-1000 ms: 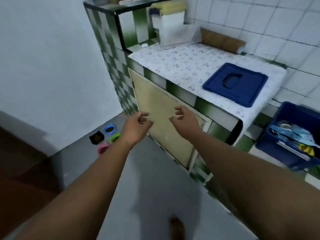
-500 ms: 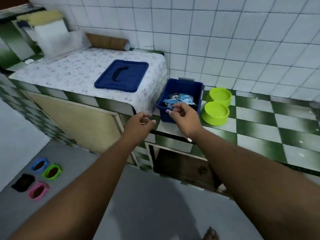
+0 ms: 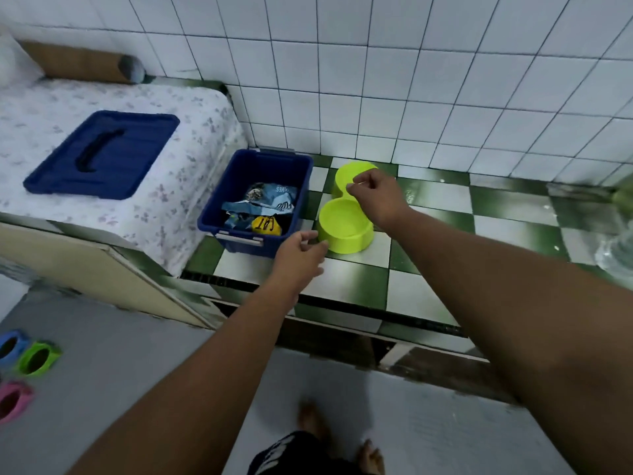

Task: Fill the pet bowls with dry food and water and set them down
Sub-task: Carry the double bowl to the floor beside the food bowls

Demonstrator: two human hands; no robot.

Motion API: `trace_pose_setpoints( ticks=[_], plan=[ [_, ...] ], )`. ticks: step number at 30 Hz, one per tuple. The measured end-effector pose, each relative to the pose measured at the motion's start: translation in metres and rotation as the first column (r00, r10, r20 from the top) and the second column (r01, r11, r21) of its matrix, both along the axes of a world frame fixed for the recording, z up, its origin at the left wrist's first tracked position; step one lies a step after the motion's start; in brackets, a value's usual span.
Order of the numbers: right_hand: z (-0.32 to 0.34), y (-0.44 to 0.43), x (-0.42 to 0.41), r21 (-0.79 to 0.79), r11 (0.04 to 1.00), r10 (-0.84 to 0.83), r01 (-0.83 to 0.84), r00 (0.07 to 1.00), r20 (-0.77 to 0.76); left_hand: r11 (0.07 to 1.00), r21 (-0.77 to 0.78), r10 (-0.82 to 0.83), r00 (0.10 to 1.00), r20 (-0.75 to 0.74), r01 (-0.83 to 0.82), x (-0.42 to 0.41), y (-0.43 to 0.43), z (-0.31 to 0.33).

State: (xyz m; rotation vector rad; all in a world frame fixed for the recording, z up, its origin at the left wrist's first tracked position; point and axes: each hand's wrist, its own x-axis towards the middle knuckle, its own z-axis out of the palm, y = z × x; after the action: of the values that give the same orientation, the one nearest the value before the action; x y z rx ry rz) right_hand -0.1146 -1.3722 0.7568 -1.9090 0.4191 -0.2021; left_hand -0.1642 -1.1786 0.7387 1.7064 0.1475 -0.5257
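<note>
A lime-green double pet bowl (image 3: pixel 344 224) stands empty on the green-and-white checkered counter (image 3: pixel 428 214), right of an open blue bin (image 3: pixel 294 166). In the bin lie cat food bags (image 3: pixel 265 210), one blue and one yellow. My left hand (image 3: pixel 301 253) reaches to the near bowl's left side, fingers loosely curled, fingertips at its wall. My right hand (image 3: pixel 376 197) hovers over the middle of the double bowl, fingers loosely curled and holding nothing.
The bin's blue lid (image 3: pixel 102 154) lies on a raised counter covered with a floral cloth (image 3: pixel 191 132). Blue, green and pink small bowls (image 3: pixel 34 358) sit on the grey floor at far left. A clear plastic item (image 3: pixel 616 248) shows at the right edge. My bare feet (image 3: pixel 311 419) are below.
The view has swung right from the cabinet to the checkered counter. Both hands moved forward, from in front of the blue bin to the green double bowl.
</note>
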Motion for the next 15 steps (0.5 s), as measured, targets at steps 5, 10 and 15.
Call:
trace_pose_setpoints(
  ticks=[5,10,15],
  plan=[
    [-0.021,-0.028,0.034,0.062,0.997,-0.041,0.046,0.995,-0.086,0.998,-0.006,0.066,0.99,-0.126,-0.067,0.031,-0.033,-0.029],
    [-0.027,-0.046,0.067,0.056,0.997,-0.049,0.057,0.99,-0.135,0.988,0.013,0.156,0.97,-0.188,-0.157,0.064,-0.053,-0.055],
    [-0.045,-0.078,0.098,-0.038,0.995,-0.101,0.096,0.979,-0.177,0.976,0.041,0.217,0.945,-0.245,-0.214,0.082,-0.059,-0.075]
  ],
)
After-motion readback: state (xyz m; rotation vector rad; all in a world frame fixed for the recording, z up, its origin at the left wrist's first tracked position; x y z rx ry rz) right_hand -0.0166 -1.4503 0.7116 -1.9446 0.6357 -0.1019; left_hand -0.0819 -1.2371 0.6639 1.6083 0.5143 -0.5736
